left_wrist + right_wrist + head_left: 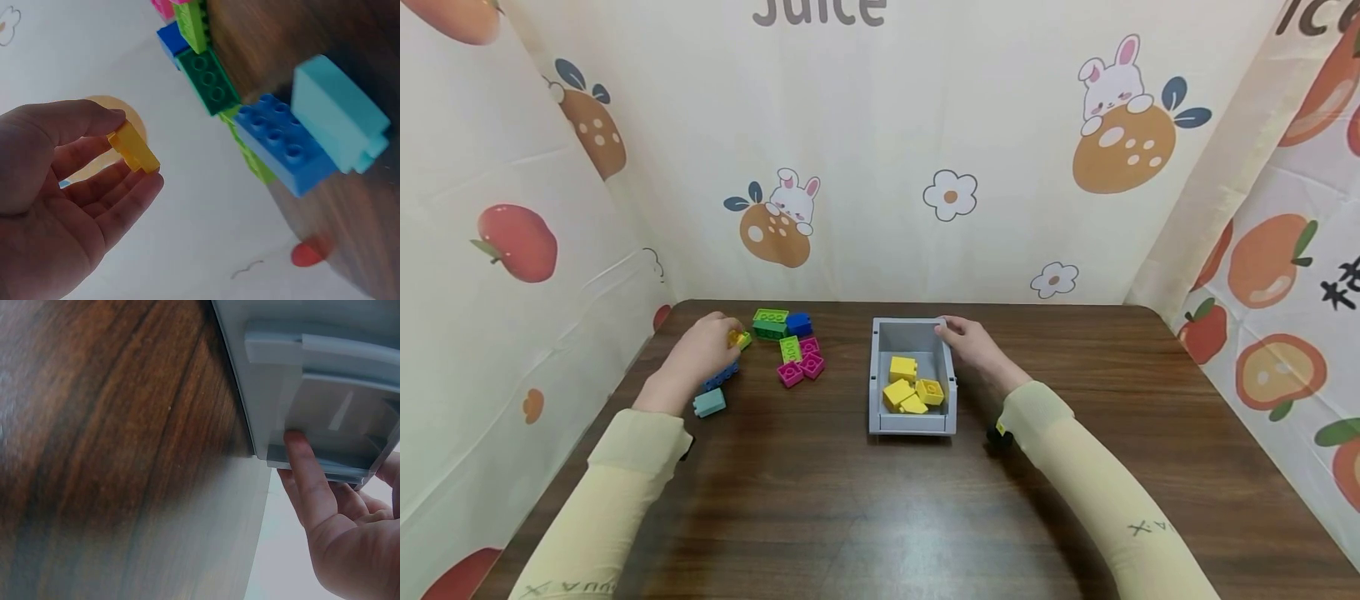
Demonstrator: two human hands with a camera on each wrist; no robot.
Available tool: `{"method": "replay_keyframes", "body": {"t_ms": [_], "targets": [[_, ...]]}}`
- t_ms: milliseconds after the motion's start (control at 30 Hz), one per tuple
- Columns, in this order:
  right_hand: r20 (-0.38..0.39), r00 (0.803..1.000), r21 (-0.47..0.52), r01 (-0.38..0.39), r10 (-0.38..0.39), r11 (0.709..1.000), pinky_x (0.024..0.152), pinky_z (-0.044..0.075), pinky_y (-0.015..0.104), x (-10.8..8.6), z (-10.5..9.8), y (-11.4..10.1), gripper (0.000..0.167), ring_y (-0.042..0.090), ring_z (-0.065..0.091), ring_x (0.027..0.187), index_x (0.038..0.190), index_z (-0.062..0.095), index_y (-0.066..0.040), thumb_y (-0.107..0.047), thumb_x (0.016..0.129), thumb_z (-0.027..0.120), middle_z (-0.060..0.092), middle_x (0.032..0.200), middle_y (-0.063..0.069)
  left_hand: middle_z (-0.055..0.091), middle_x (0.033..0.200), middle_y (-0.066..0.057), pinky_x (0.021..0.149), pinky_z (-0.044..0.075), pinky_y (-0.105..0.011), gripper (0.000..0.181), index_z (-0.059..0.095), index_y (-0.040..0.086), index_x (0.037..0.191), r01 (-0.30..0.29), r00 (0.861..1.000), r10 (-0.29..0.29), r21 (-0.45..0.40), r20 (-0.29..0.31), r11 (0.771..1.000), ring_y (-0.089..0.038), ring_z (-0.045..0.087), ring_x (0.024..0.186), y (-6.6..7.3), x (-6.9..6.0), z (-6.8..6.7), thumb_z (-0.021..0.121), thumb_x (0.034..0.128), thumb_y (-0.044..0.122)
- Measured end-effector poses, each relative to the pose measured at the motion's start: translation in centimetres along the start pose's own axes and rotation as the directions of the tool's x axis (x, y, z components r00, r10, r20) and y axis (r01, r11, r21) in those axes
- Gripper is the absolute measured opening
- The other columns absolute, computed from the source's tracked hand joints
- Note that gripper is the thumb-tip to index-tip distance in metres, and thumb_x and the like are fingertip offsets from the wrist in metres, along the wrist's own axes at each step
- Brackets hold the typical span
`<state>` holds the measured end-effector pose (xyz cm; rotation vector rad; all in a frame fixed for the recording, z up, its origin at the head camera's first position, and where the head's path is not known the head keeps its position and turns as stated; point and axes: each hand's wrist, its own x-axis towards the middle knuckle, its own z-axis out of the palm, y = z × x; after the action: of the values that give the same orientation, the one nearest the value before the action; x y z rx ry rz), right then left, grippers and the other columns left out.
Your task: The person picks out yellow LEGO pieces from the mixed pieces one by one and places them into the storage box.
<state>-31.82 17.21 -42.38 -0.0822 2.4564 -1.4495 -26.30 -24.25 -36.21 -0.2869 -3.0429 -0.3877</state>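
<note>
In the left wrist view, a small yellow toy building brick [135,149] is pinched between the thumb and fingers of my left hand [698,354]. That hand hovers over the left group of bricks, partly hiding them in the head view. A grey plastic bin [913,424] stands mid-table, holding several yellow bricks [903,369]. My right hand [976,343] grips the bin's far right corner. From the right wrist, one fingertip presses the bin's outer side [275,409], with the thumb at the rim.
Left of the bin lie a green brick [771,331], a blue brick [799,324], a lime brick [790,351] and several pink bricks [812,364]. Nearer my left wrist are another blue brick [722,377] and a light-blue brick [710,403]. A printed curtain [880,242] borders the table's back.
</note>
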Motion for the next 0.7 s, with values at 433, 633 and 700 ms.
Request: {"method": "replay_keyframes", "body": {"t_ms": [433, 633, 700], "targets": [[-0.002, 1.0, -0.022, 0.01, -0.01, 1.0, 0.097, 0.045, 0.049, 0.1, -0.1, 0.0, 0.059, 0.03, 0.044, 0.126, 0.148, 0.031, -0.014, -0.041, 0.098, 0.046, 0.041, 0.144, 0.015, 0.057, 0.114, -0.026, 0.091, 0.047, -0.053, 0.031, 0.062, -0.005, 0.113, -0.065, 0.998, 0.065, 0.014, -0.01, 0.998, -0.039, 0.055, 0.104, 3.2, 1.1, -0.6, 0.062, 0.0838, 0.006], [-0.004, 1.0, -0.011, 0.005, -0.005, 1.0, 0.097, 0.045, 0.049, 0.2, -0.1, 0.1, 0.059, 0.03, 0.045, 0.126, 0.147, 0.031, -0.014, -0.041, 0.097, 0.047, 0.041, 0.144, 0.014, 0.058, 0.114, -0.023, 0.092, 0.048, -0.05, 0.032, 0.062, -0.003, 0.114, -0.092, 0.996, 0.092, 0.019, -0.013, 0.996, -0.036, 0.056, 0.105, 4.6, 1.5, -0.7, 0.062, 0.0838, 0.006], [-0.001, 1.0, -0.007, 0.007, -0.007, 1.0, 0.097, 0.045, 0.048, 0.2, -0.1, 0.1, 0.058, 0.03, 0.045, 0.126, 0.147, 0.031, -0.014, -0.041, 0.098, 0.046, 0.042, 0.144, 0.014, 0.058, 0.113, -0.022, 0.091, 0.049, -0.05, 0.033, 0.062, -0.002, 0.115, -0.096, 0.995, 0.096, 0.012, -0.007, 0.995, -0.036, 0.057, 0.105, 5.1, 1.6, -0.7, 0.063, 0.0838, 0.008]]}}
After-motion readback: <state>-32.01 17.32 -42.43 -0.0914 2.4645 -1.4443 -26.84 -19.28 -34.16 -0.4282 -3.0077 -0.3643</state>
